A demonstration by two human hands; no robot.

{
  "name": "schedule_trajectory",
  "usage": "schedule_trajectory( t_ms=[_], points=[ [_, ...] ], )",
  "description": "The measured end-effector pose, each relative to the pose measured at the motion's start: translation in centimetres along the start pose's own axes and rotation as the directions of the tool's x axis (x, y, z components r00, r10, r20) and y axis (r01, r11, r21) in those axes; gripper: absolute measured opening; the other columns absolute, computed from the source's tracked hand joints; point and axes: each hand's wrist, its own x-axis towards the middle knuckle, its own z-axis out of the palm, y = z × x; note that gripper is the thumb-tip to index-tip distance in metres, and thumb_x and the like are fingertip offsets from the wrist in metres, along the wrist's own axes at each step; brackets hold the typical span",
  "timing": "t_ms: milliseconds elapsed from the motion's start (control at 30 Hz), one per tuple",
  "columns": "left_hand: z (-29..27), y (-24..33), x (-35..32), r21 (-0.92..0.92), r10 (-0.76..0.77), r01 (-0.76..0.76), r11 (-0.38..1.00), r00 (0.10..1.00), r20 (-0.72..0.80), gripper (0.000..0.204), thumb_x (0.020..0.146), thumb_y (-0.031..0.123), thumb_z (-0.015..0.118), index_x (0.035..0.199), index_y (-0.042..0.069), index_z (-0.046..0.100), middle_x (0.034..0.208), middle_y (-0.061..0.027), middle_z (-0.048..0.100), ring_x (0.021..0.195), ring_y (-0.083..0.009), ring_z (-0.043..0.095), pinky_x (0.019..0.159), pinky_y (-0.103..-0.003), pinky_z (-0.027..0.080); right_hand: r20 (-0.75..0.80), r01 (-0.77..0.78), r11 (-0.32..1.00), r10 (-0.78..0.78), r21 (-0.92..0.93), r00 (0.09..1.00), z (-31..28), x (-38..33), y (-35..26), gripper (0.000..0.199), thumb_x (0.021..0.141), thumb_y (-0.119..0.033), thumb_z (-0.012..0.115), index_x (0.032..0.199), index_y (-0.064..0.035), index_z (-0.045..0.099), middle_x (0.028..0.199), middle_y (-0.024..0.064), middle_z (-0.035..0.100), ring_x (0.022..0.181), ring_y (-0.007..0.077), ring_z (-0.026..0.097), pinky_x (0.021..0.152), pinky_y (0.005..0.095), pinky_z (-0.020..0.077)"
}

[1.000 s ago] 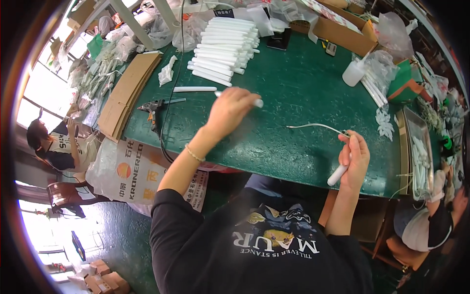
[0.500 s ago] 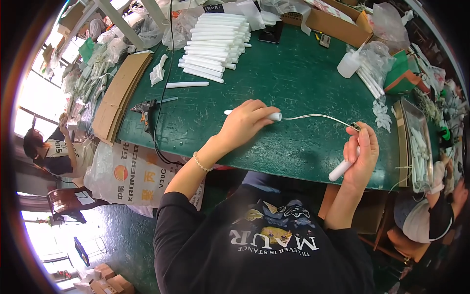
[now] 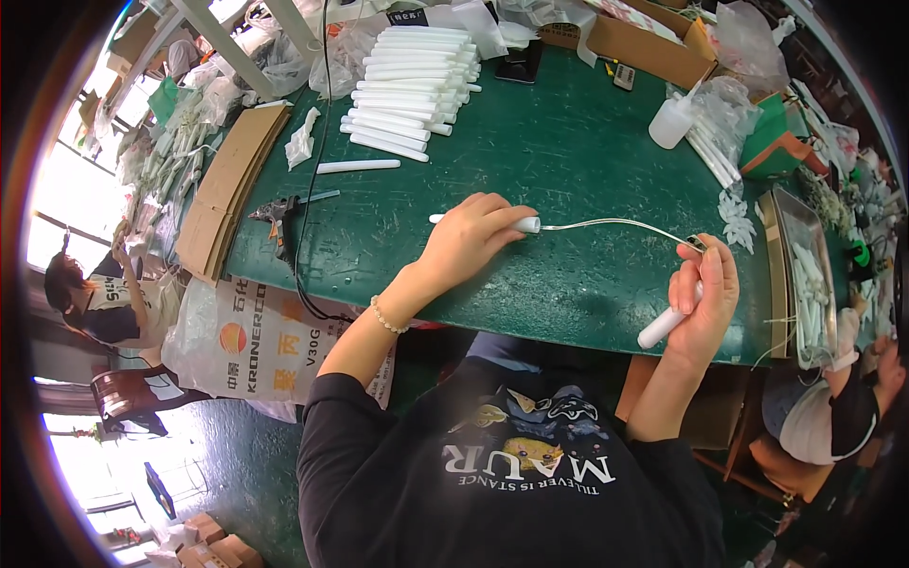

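Observation:
My left hand (image 3: 464, 241) is closed around a white tube (image 3: 528, 225) lying across the green table; its two ends stick out on either side of the hand. From the tube's right end a thin pale wire (image 3: 615, 221) arches over to my right hand (image 3: 708, 293). There, thumb and fingertips pinch the wire's far end, where a small dark piece shows that is too small to make out. Under the curled lower fingers, the same hand holds a second white tube (image 3: 660, 328), tilted toward the table's front edge.
White tubes lie in a large pile (image 3: 407, 90), with a single tube (image 3: 359, 166) in front. Left are a glue gun (image 3: 280, 222), its dark cable (image 3: 301, 256) and folded cardboard (image 3: 227, 194). A white bottle (image 3: 669, 125) and metal tray (image 3: 800, 218) stand right. Other people sit at both sides.
Both hands keep their holds, and the wire stays stretched between them. My right hand has moved very slightly to the right; the whole view has shifted a little.

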Motion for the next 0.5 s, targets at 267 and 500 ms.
schedule_trajectory(
  t_ms=[267,500],
  points=[
    [0.0,-0.1,0.0,-0.011,0.019,-0.020,1.000,1.000,-0.016,0.026,0.071,0.008,0.060,0.096,0.009,0.059,0.079,-0.0055,0.055,0.073,-0.0230,0.051,0.063,-0.032,0.043,-0.005,-0.047,0.999,0.047,-0.012,0.999,0.0,0.1,1.0,0.017,0.086,-0.012,0.046,0.095,-0.0002,0.055,0.082,0.0116,0.062,0.039,0.0005,0.031,0.036,0.0155,0.0267],
    [0.3,1.3,0.8,-0.045,0.047,-0.045,0.998,0.998,0.040,0.031,0.072,0.007,0.059,0.103,0.006,0.054,0.078,-0.0076,0.055,0.072,-0.0243,0.052,0.062,-0.032,0.043,-0.007,-0.238,0.954,0.241,-0.182,0.970,1.4,-0.5,3.1,0.014,0.086,-0.011,0.047,0.091,-0.0004,0.055,0.081,0.0128,0.062,0.039,0.0003,0.033,0.036,0.0144,0.0270]
  ],
)
